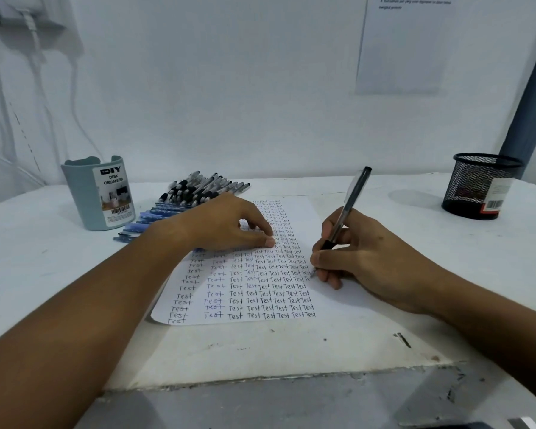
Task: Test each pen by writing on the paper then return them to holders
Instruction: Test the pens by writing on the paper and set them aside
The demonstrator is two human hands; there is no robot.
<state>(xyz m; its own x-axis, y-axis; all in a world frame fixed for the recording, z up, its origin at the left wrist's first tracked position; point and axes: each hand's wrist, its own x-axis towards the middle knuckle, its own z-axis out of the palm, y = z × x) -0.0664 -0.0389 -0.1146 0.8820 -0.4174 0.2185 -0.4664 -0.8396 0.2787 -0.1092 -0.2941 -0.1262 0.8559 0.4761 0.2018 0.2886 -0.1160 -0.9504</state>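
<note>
On paper (pixel 254 274), right hand (pixel 362 258) gripping pen (pixel 350 209).

Paper (pixel 260 289): "Test" repeated; blue holder (pixel 87 193) label: "DIY DESK ORGANIZER".

Right hand (pixel 362 258) grips a black pen (pixel 348 212), tip touching the paper (pixel 291 318) at the right end of a row of "Test". Left hand (pixel 226 226) rests on the sheet, fingertips pressing. Behind the left hand: loose black pens (pixel 198 188) and blue pens (pixel 149 219), then a blue desk organizer (pixel 98 196). Beyond the right hand, a black mesh holder (pixel 480 185).
</note>
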